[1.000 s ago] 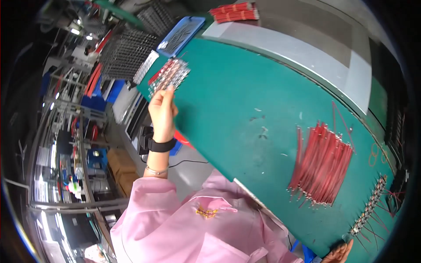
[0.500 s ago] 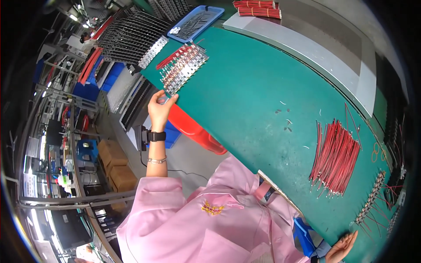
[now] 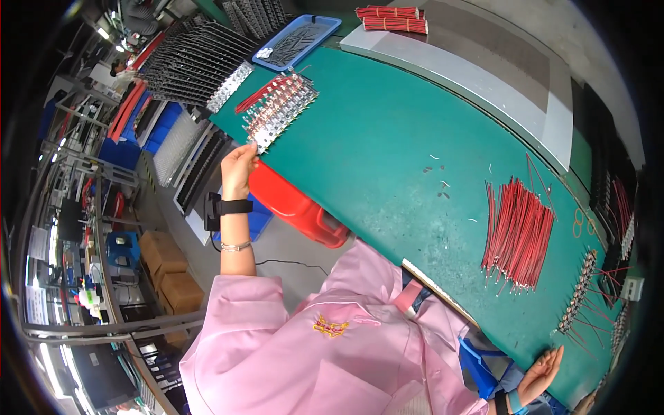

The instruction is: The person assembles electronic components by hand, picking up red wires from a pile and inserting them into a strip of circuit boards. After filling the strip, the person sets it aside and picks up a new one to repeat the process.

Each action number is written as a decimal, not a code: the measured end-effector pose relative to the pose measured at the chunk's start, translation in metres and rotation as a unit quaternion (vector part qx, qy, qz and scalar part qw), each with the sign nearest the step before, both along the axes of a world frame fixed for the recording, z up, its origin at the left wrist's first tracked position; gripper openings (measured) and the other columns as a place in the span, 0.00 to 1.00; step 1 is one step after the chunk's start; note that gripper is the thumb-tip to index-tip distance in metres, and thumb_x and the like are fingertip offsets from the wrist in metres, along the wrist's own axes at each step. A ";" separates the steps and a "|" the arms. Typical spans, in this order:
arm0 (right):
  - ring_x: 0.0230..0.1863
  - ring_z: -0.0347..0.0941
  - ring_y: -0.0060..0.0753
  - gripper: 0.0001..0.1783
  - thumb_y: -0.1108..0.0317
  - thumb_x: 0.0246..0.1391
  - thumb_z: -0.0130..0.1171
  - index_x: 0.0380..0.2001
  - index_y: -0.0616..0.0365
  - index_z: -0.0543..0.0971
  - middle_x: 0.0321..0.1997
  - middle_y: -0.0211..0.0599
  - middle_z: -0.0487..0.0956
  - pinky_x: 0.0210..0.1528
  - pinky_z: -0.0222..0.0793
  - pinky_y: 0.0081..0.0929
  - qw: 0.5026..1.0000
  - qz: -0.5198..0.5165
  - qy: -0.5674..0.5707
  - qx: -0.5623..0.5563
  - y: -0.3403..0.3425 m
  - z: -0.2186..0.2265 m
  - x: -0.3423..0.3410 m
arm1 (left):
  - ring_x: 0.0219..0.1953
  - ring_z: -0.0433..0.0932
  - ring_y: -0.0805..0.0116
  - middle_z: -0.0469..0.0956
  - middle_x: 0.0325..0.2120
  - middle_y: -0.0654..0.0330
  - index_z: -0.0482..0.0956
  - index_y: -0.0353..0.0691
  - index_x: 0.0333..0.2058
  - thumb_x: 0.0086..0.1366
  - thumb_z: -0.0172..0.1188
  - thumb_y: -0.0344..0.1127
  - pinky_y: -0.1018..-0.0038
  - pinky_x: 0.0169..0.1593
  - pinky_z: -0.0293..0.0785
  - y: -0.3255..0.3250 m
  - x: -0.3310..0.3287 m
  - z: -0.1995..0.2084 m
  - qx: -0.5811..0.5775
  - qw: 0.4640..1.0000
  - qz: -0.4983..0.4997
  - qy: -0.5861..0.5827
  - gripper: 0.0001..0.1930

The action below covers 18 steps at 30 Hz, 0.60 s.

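My left hand [image 3: 238,167] is at the table's left edge, thumb and fingers pinched on the near end of a strip of small silvery metal parts. That strip belongs to a close-packed group of metal strips [image 3: 282,114], with short red wires [image 3: 266,93] along its far left side. My right hand [image 3: 543,368] lies at the lower right table edge, palm turned up, fingers loosely stretched, holding nothing. Nearest to it is a row of small metal parts [image 3: 577,294] with thin red wires sticking out.
A large spread of red wires [image 3: 519,235] lies on the green table [image 3: 360,138]. Farther back are a blue tray [image 3: 304,41] of dark thin pieces, tied red wire bundles [image 3: 394,24] and dark racked strips [image 3: 197,66]. A red stool [image 3: 294,204] stands beside the left edge.
My left thumb and fingers have closed together on the near end of the metal strip. The whole view has shifted slightly; my right hand stays at the table edge.
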State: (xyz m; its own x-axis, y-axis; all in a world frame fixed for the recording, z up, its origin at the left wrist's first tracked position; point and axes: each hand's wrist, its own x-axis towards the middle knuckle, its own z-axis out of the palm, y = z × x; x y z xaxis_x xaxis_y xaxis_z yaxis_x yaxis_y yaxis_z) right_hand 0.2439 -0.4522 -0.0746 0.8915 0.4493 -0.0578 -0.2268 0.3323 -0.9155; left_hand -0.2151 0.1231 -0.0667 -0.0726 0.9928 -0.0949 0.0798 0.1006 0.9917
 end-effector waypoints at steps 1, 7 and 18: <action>0.36 0.60 0.21 0.25 0.67 0.58 0.38 0.56 0.69 0.53 0.41 0.35 0.67 0.37 0.59 0.14 1.000 -0.011 0.008 -0.002 0.001 0.002 -0.003 | 0.21 0.70 0.79 0.73 0.21 0.64 0.73 0.33 0.30 0.53 0.60 0.31 0.85 0.25 0.67 -0.002 0.001 0.003 -0.005 0.999 -0.010 -0.038 0.08; 0.36 0.60 0.20 0.25 0.67 0.57 0.39 0.56 0.68 0.54 0.41 0.33 0.67 0.36 0.59 0.14 1.000 0.018 0.001 0.005 -0.004 0.009 0.000 | 0.22 0.71 0.77 0.73 0.21 0.63 0.72 0.33 0.30 0.55 0.57 0.29 0.85 0.26 0.69 -0.011 0.007 0.022 -0.016 0.991 -0.032 -0.132 0.06; 0.18 0.57 0.14 0.10 0.70 0.49 0.51 0.34 0.66 0.69 0.19 0.26 0.64 0.19 0.54 0.11 0.991 0.078 -0.100 -0.048 0.205 0.091 -0.141 | 0.23 0.70 0.77 0.72 0.22 0.62 0.70 0.34 0.29 0.57 0.55 0.28 0.85 0.28 0.68 -0.077 0.094 0.044 0.000 0.938 -0.061 -0.342 0.04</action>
